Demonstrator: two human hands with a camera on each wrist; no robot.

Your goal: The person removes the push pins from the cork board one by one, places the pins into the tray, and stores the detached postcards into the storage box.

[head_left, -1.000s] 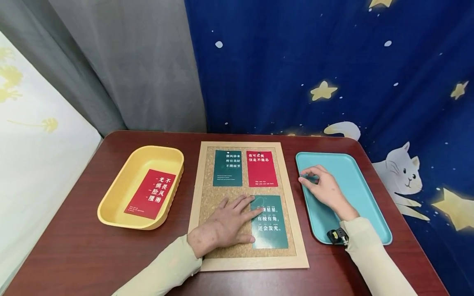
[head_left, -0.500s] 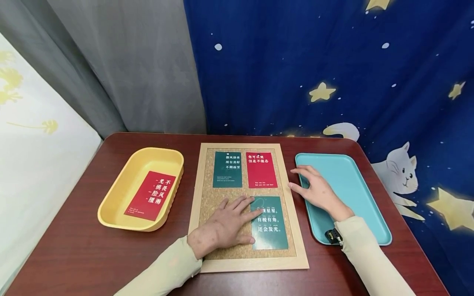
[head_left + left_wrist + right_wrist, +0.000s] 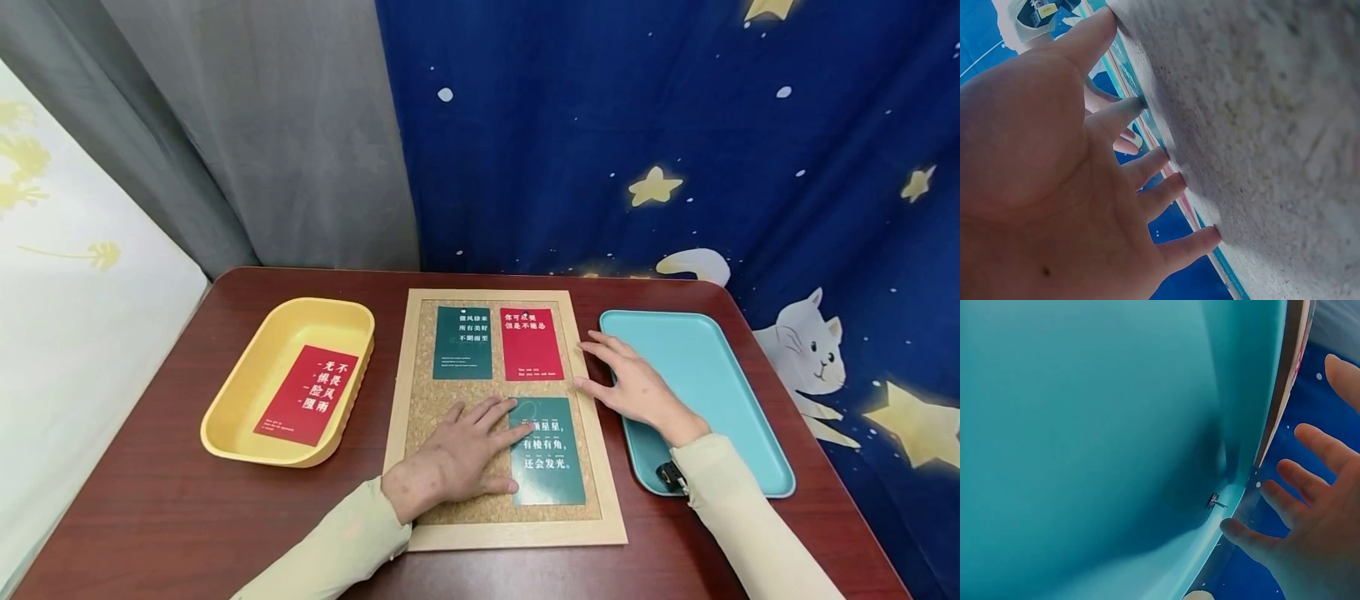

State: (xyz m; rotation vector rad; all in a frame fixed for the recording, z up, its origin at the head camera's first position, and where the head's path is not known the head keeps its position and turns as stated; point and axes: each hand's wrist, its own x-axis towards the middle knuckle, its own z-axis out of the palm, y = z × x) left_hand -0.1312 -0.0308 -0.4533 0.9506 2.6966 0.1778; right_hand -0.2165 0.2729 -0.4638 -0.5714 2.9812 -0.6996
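Observation:
My left hand (image 3: 456,460) lies with spread fingers on the cork board (image 3: 457,396), two fingertips and the thumb tip reaching the lower green card (image 3: 549,479). In the left wrist view its fingertips (image 3: 1204,240) press against the cork. My right hand (image 3: 636,387) holds nothing; its fingers are spread over the left rim of the blue tray (image 3: 720,400), reaching toward the board's wooden frame. A pushpin (image 3: 1213,501) lies in a corner of the tray in the right wrist view. A green card (image 3: 462,346) and a red card (image 3: 532,346) are pinned at the board's top.
To the left stands a yellow basket (image 3: 225,425) with a red card (image 3: 307,396) in it. Everything sits on a dark red table (image 3: 150,467). Behind it hang grey and blue curtains (image 3: 540,150).
My right hand has moved left from over the tray toward the board's right edge. Its fingers, drawn together earlier, have spread apart. The left hand stays in place.

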